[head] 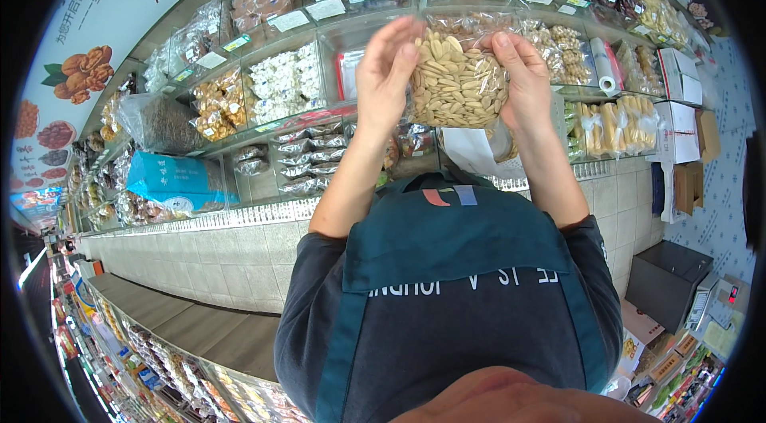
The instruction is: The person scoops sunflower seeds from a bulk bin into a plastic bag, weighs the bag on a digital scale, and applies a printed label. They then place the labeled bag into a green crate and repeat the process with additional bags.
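Observation:
A clear plastic bag of pale, flat seeds in their shells (459, 85) is held up in front of the shelves, between both hands. My left hand (389, 73) is at the bag's left edge, with thumb and fingers around its upper corner; the fingertips are blurred. On the other side, my right hand (522, 73) pinches the upper right corner of the bag between thumb and fingers. Just below the bag, a white paper sheet (470, 147) lies over a clear container on the lower shelf.
Glass-divided shelves (287, 121) hold packed snacks. A blue bag (173, 180) and a large clear sack (158, 124) stand at left. A white roll (603, 67) and white boxes (679, 129) are at right. Behind me are a wooden counter (185, 324) and a scale (706, 303).

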`<state>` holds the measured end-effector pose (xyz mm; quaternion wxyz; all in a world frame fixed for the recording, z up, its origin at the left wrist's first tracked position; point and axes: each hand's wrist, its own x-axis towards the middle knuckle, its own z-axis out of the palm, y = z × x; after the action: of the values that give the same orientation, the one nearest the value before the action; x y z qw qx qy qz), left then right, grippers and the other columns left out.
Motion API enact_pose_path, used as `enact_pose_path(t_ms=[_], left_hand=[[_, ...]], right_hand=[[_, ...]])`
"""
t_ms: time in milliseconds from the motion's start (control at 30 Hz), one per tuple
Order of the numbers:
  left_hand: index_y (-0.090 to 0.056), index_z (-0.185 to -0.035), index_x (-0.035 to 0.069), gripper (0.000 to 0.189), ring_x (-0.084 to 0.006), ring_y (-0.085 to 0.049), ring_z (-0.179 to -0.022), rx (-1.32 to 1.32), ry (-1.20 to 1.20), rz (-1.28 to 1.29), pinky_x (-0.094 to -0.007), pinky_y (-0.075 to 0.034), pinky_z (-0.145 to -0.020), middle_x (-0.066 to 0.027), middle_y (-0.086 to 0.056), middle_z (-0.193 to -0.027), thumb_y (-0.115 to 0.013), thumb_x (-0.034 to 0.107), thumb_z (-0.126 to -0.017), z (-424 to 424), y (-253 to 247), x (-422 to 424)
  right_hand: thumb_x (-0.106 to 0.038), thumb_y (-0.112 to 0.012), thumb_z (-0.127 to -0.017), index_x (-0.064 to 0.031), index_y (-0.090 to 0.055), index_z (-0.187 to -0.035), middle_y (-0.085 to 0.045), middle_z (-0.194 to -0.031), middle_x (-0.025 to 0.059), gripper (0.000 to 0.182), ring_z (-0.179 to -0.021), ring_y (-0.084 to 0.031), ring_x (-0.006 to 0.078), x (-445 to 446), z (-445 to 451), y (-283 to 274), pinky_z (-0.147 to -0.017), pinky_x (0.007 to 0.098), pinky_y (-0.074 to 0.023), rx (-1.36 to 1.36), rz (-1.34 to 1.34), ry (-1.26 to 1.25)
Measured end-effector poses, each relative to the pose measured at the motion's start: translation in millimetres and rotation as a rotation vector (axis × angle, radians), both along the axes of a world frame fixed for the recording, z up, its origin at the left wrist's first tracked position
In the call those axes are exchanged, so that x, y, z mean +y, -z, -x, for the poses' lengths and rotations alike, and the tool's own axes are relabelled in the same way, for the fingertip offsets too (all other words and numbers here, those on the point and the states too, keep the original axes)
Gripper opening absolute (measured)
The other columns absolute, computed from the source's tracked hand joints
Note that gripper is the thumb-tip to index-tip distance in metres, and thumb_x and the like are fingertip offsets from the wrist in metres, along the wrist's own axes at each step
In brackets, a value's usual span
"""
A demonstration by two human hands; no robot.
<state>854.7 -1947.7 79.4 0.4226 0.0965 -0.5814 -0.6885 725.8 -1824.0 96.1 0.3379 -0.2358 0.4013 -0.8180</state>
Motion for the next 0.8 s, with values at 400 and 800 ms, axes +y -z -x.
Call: enact_pose_path(t_ms=[400,800], left_hand=[[-0.050,-0.095,0.007,0.012,-0.0277,-0.067,-0.094,0.314,0.195,-0.407,-0.0383,-0.056,-0.083,-0.0203,-0.067,-0.102,-0.051,0.018,-0.100,6.6,-1.8,2.8],[-0.054,-0.117,-0.005,0.042,-0.0306,-0.065,-0.104,0.136,0.227,-0.112,-0.0405,-0.053,-0.089,-0.0272,-0.063,-0.115,-0.041,0.033,-0.103,3.2,14.8,2.3]], right_hand=[[-0.024,-0.055,-0.099,0.0043,-0.065,-0.103,-0.069,-0.102,0.0135,0.031,-0.093,-0.065,0.0170,4.7,-5.1,28.1,-0.083,0.0299,-0.0530,0.060,0.083,0.066],[-0.030,-0.057,-0.098,0.0011,-0.066,-0.095,-0.070,-0.091,0.0127,0.032,-0.082,-0.069,0.0172,11.2,-6.7,22.1,-0.076,0.0320,-0.0574,-0.158,0.069,0.040]])
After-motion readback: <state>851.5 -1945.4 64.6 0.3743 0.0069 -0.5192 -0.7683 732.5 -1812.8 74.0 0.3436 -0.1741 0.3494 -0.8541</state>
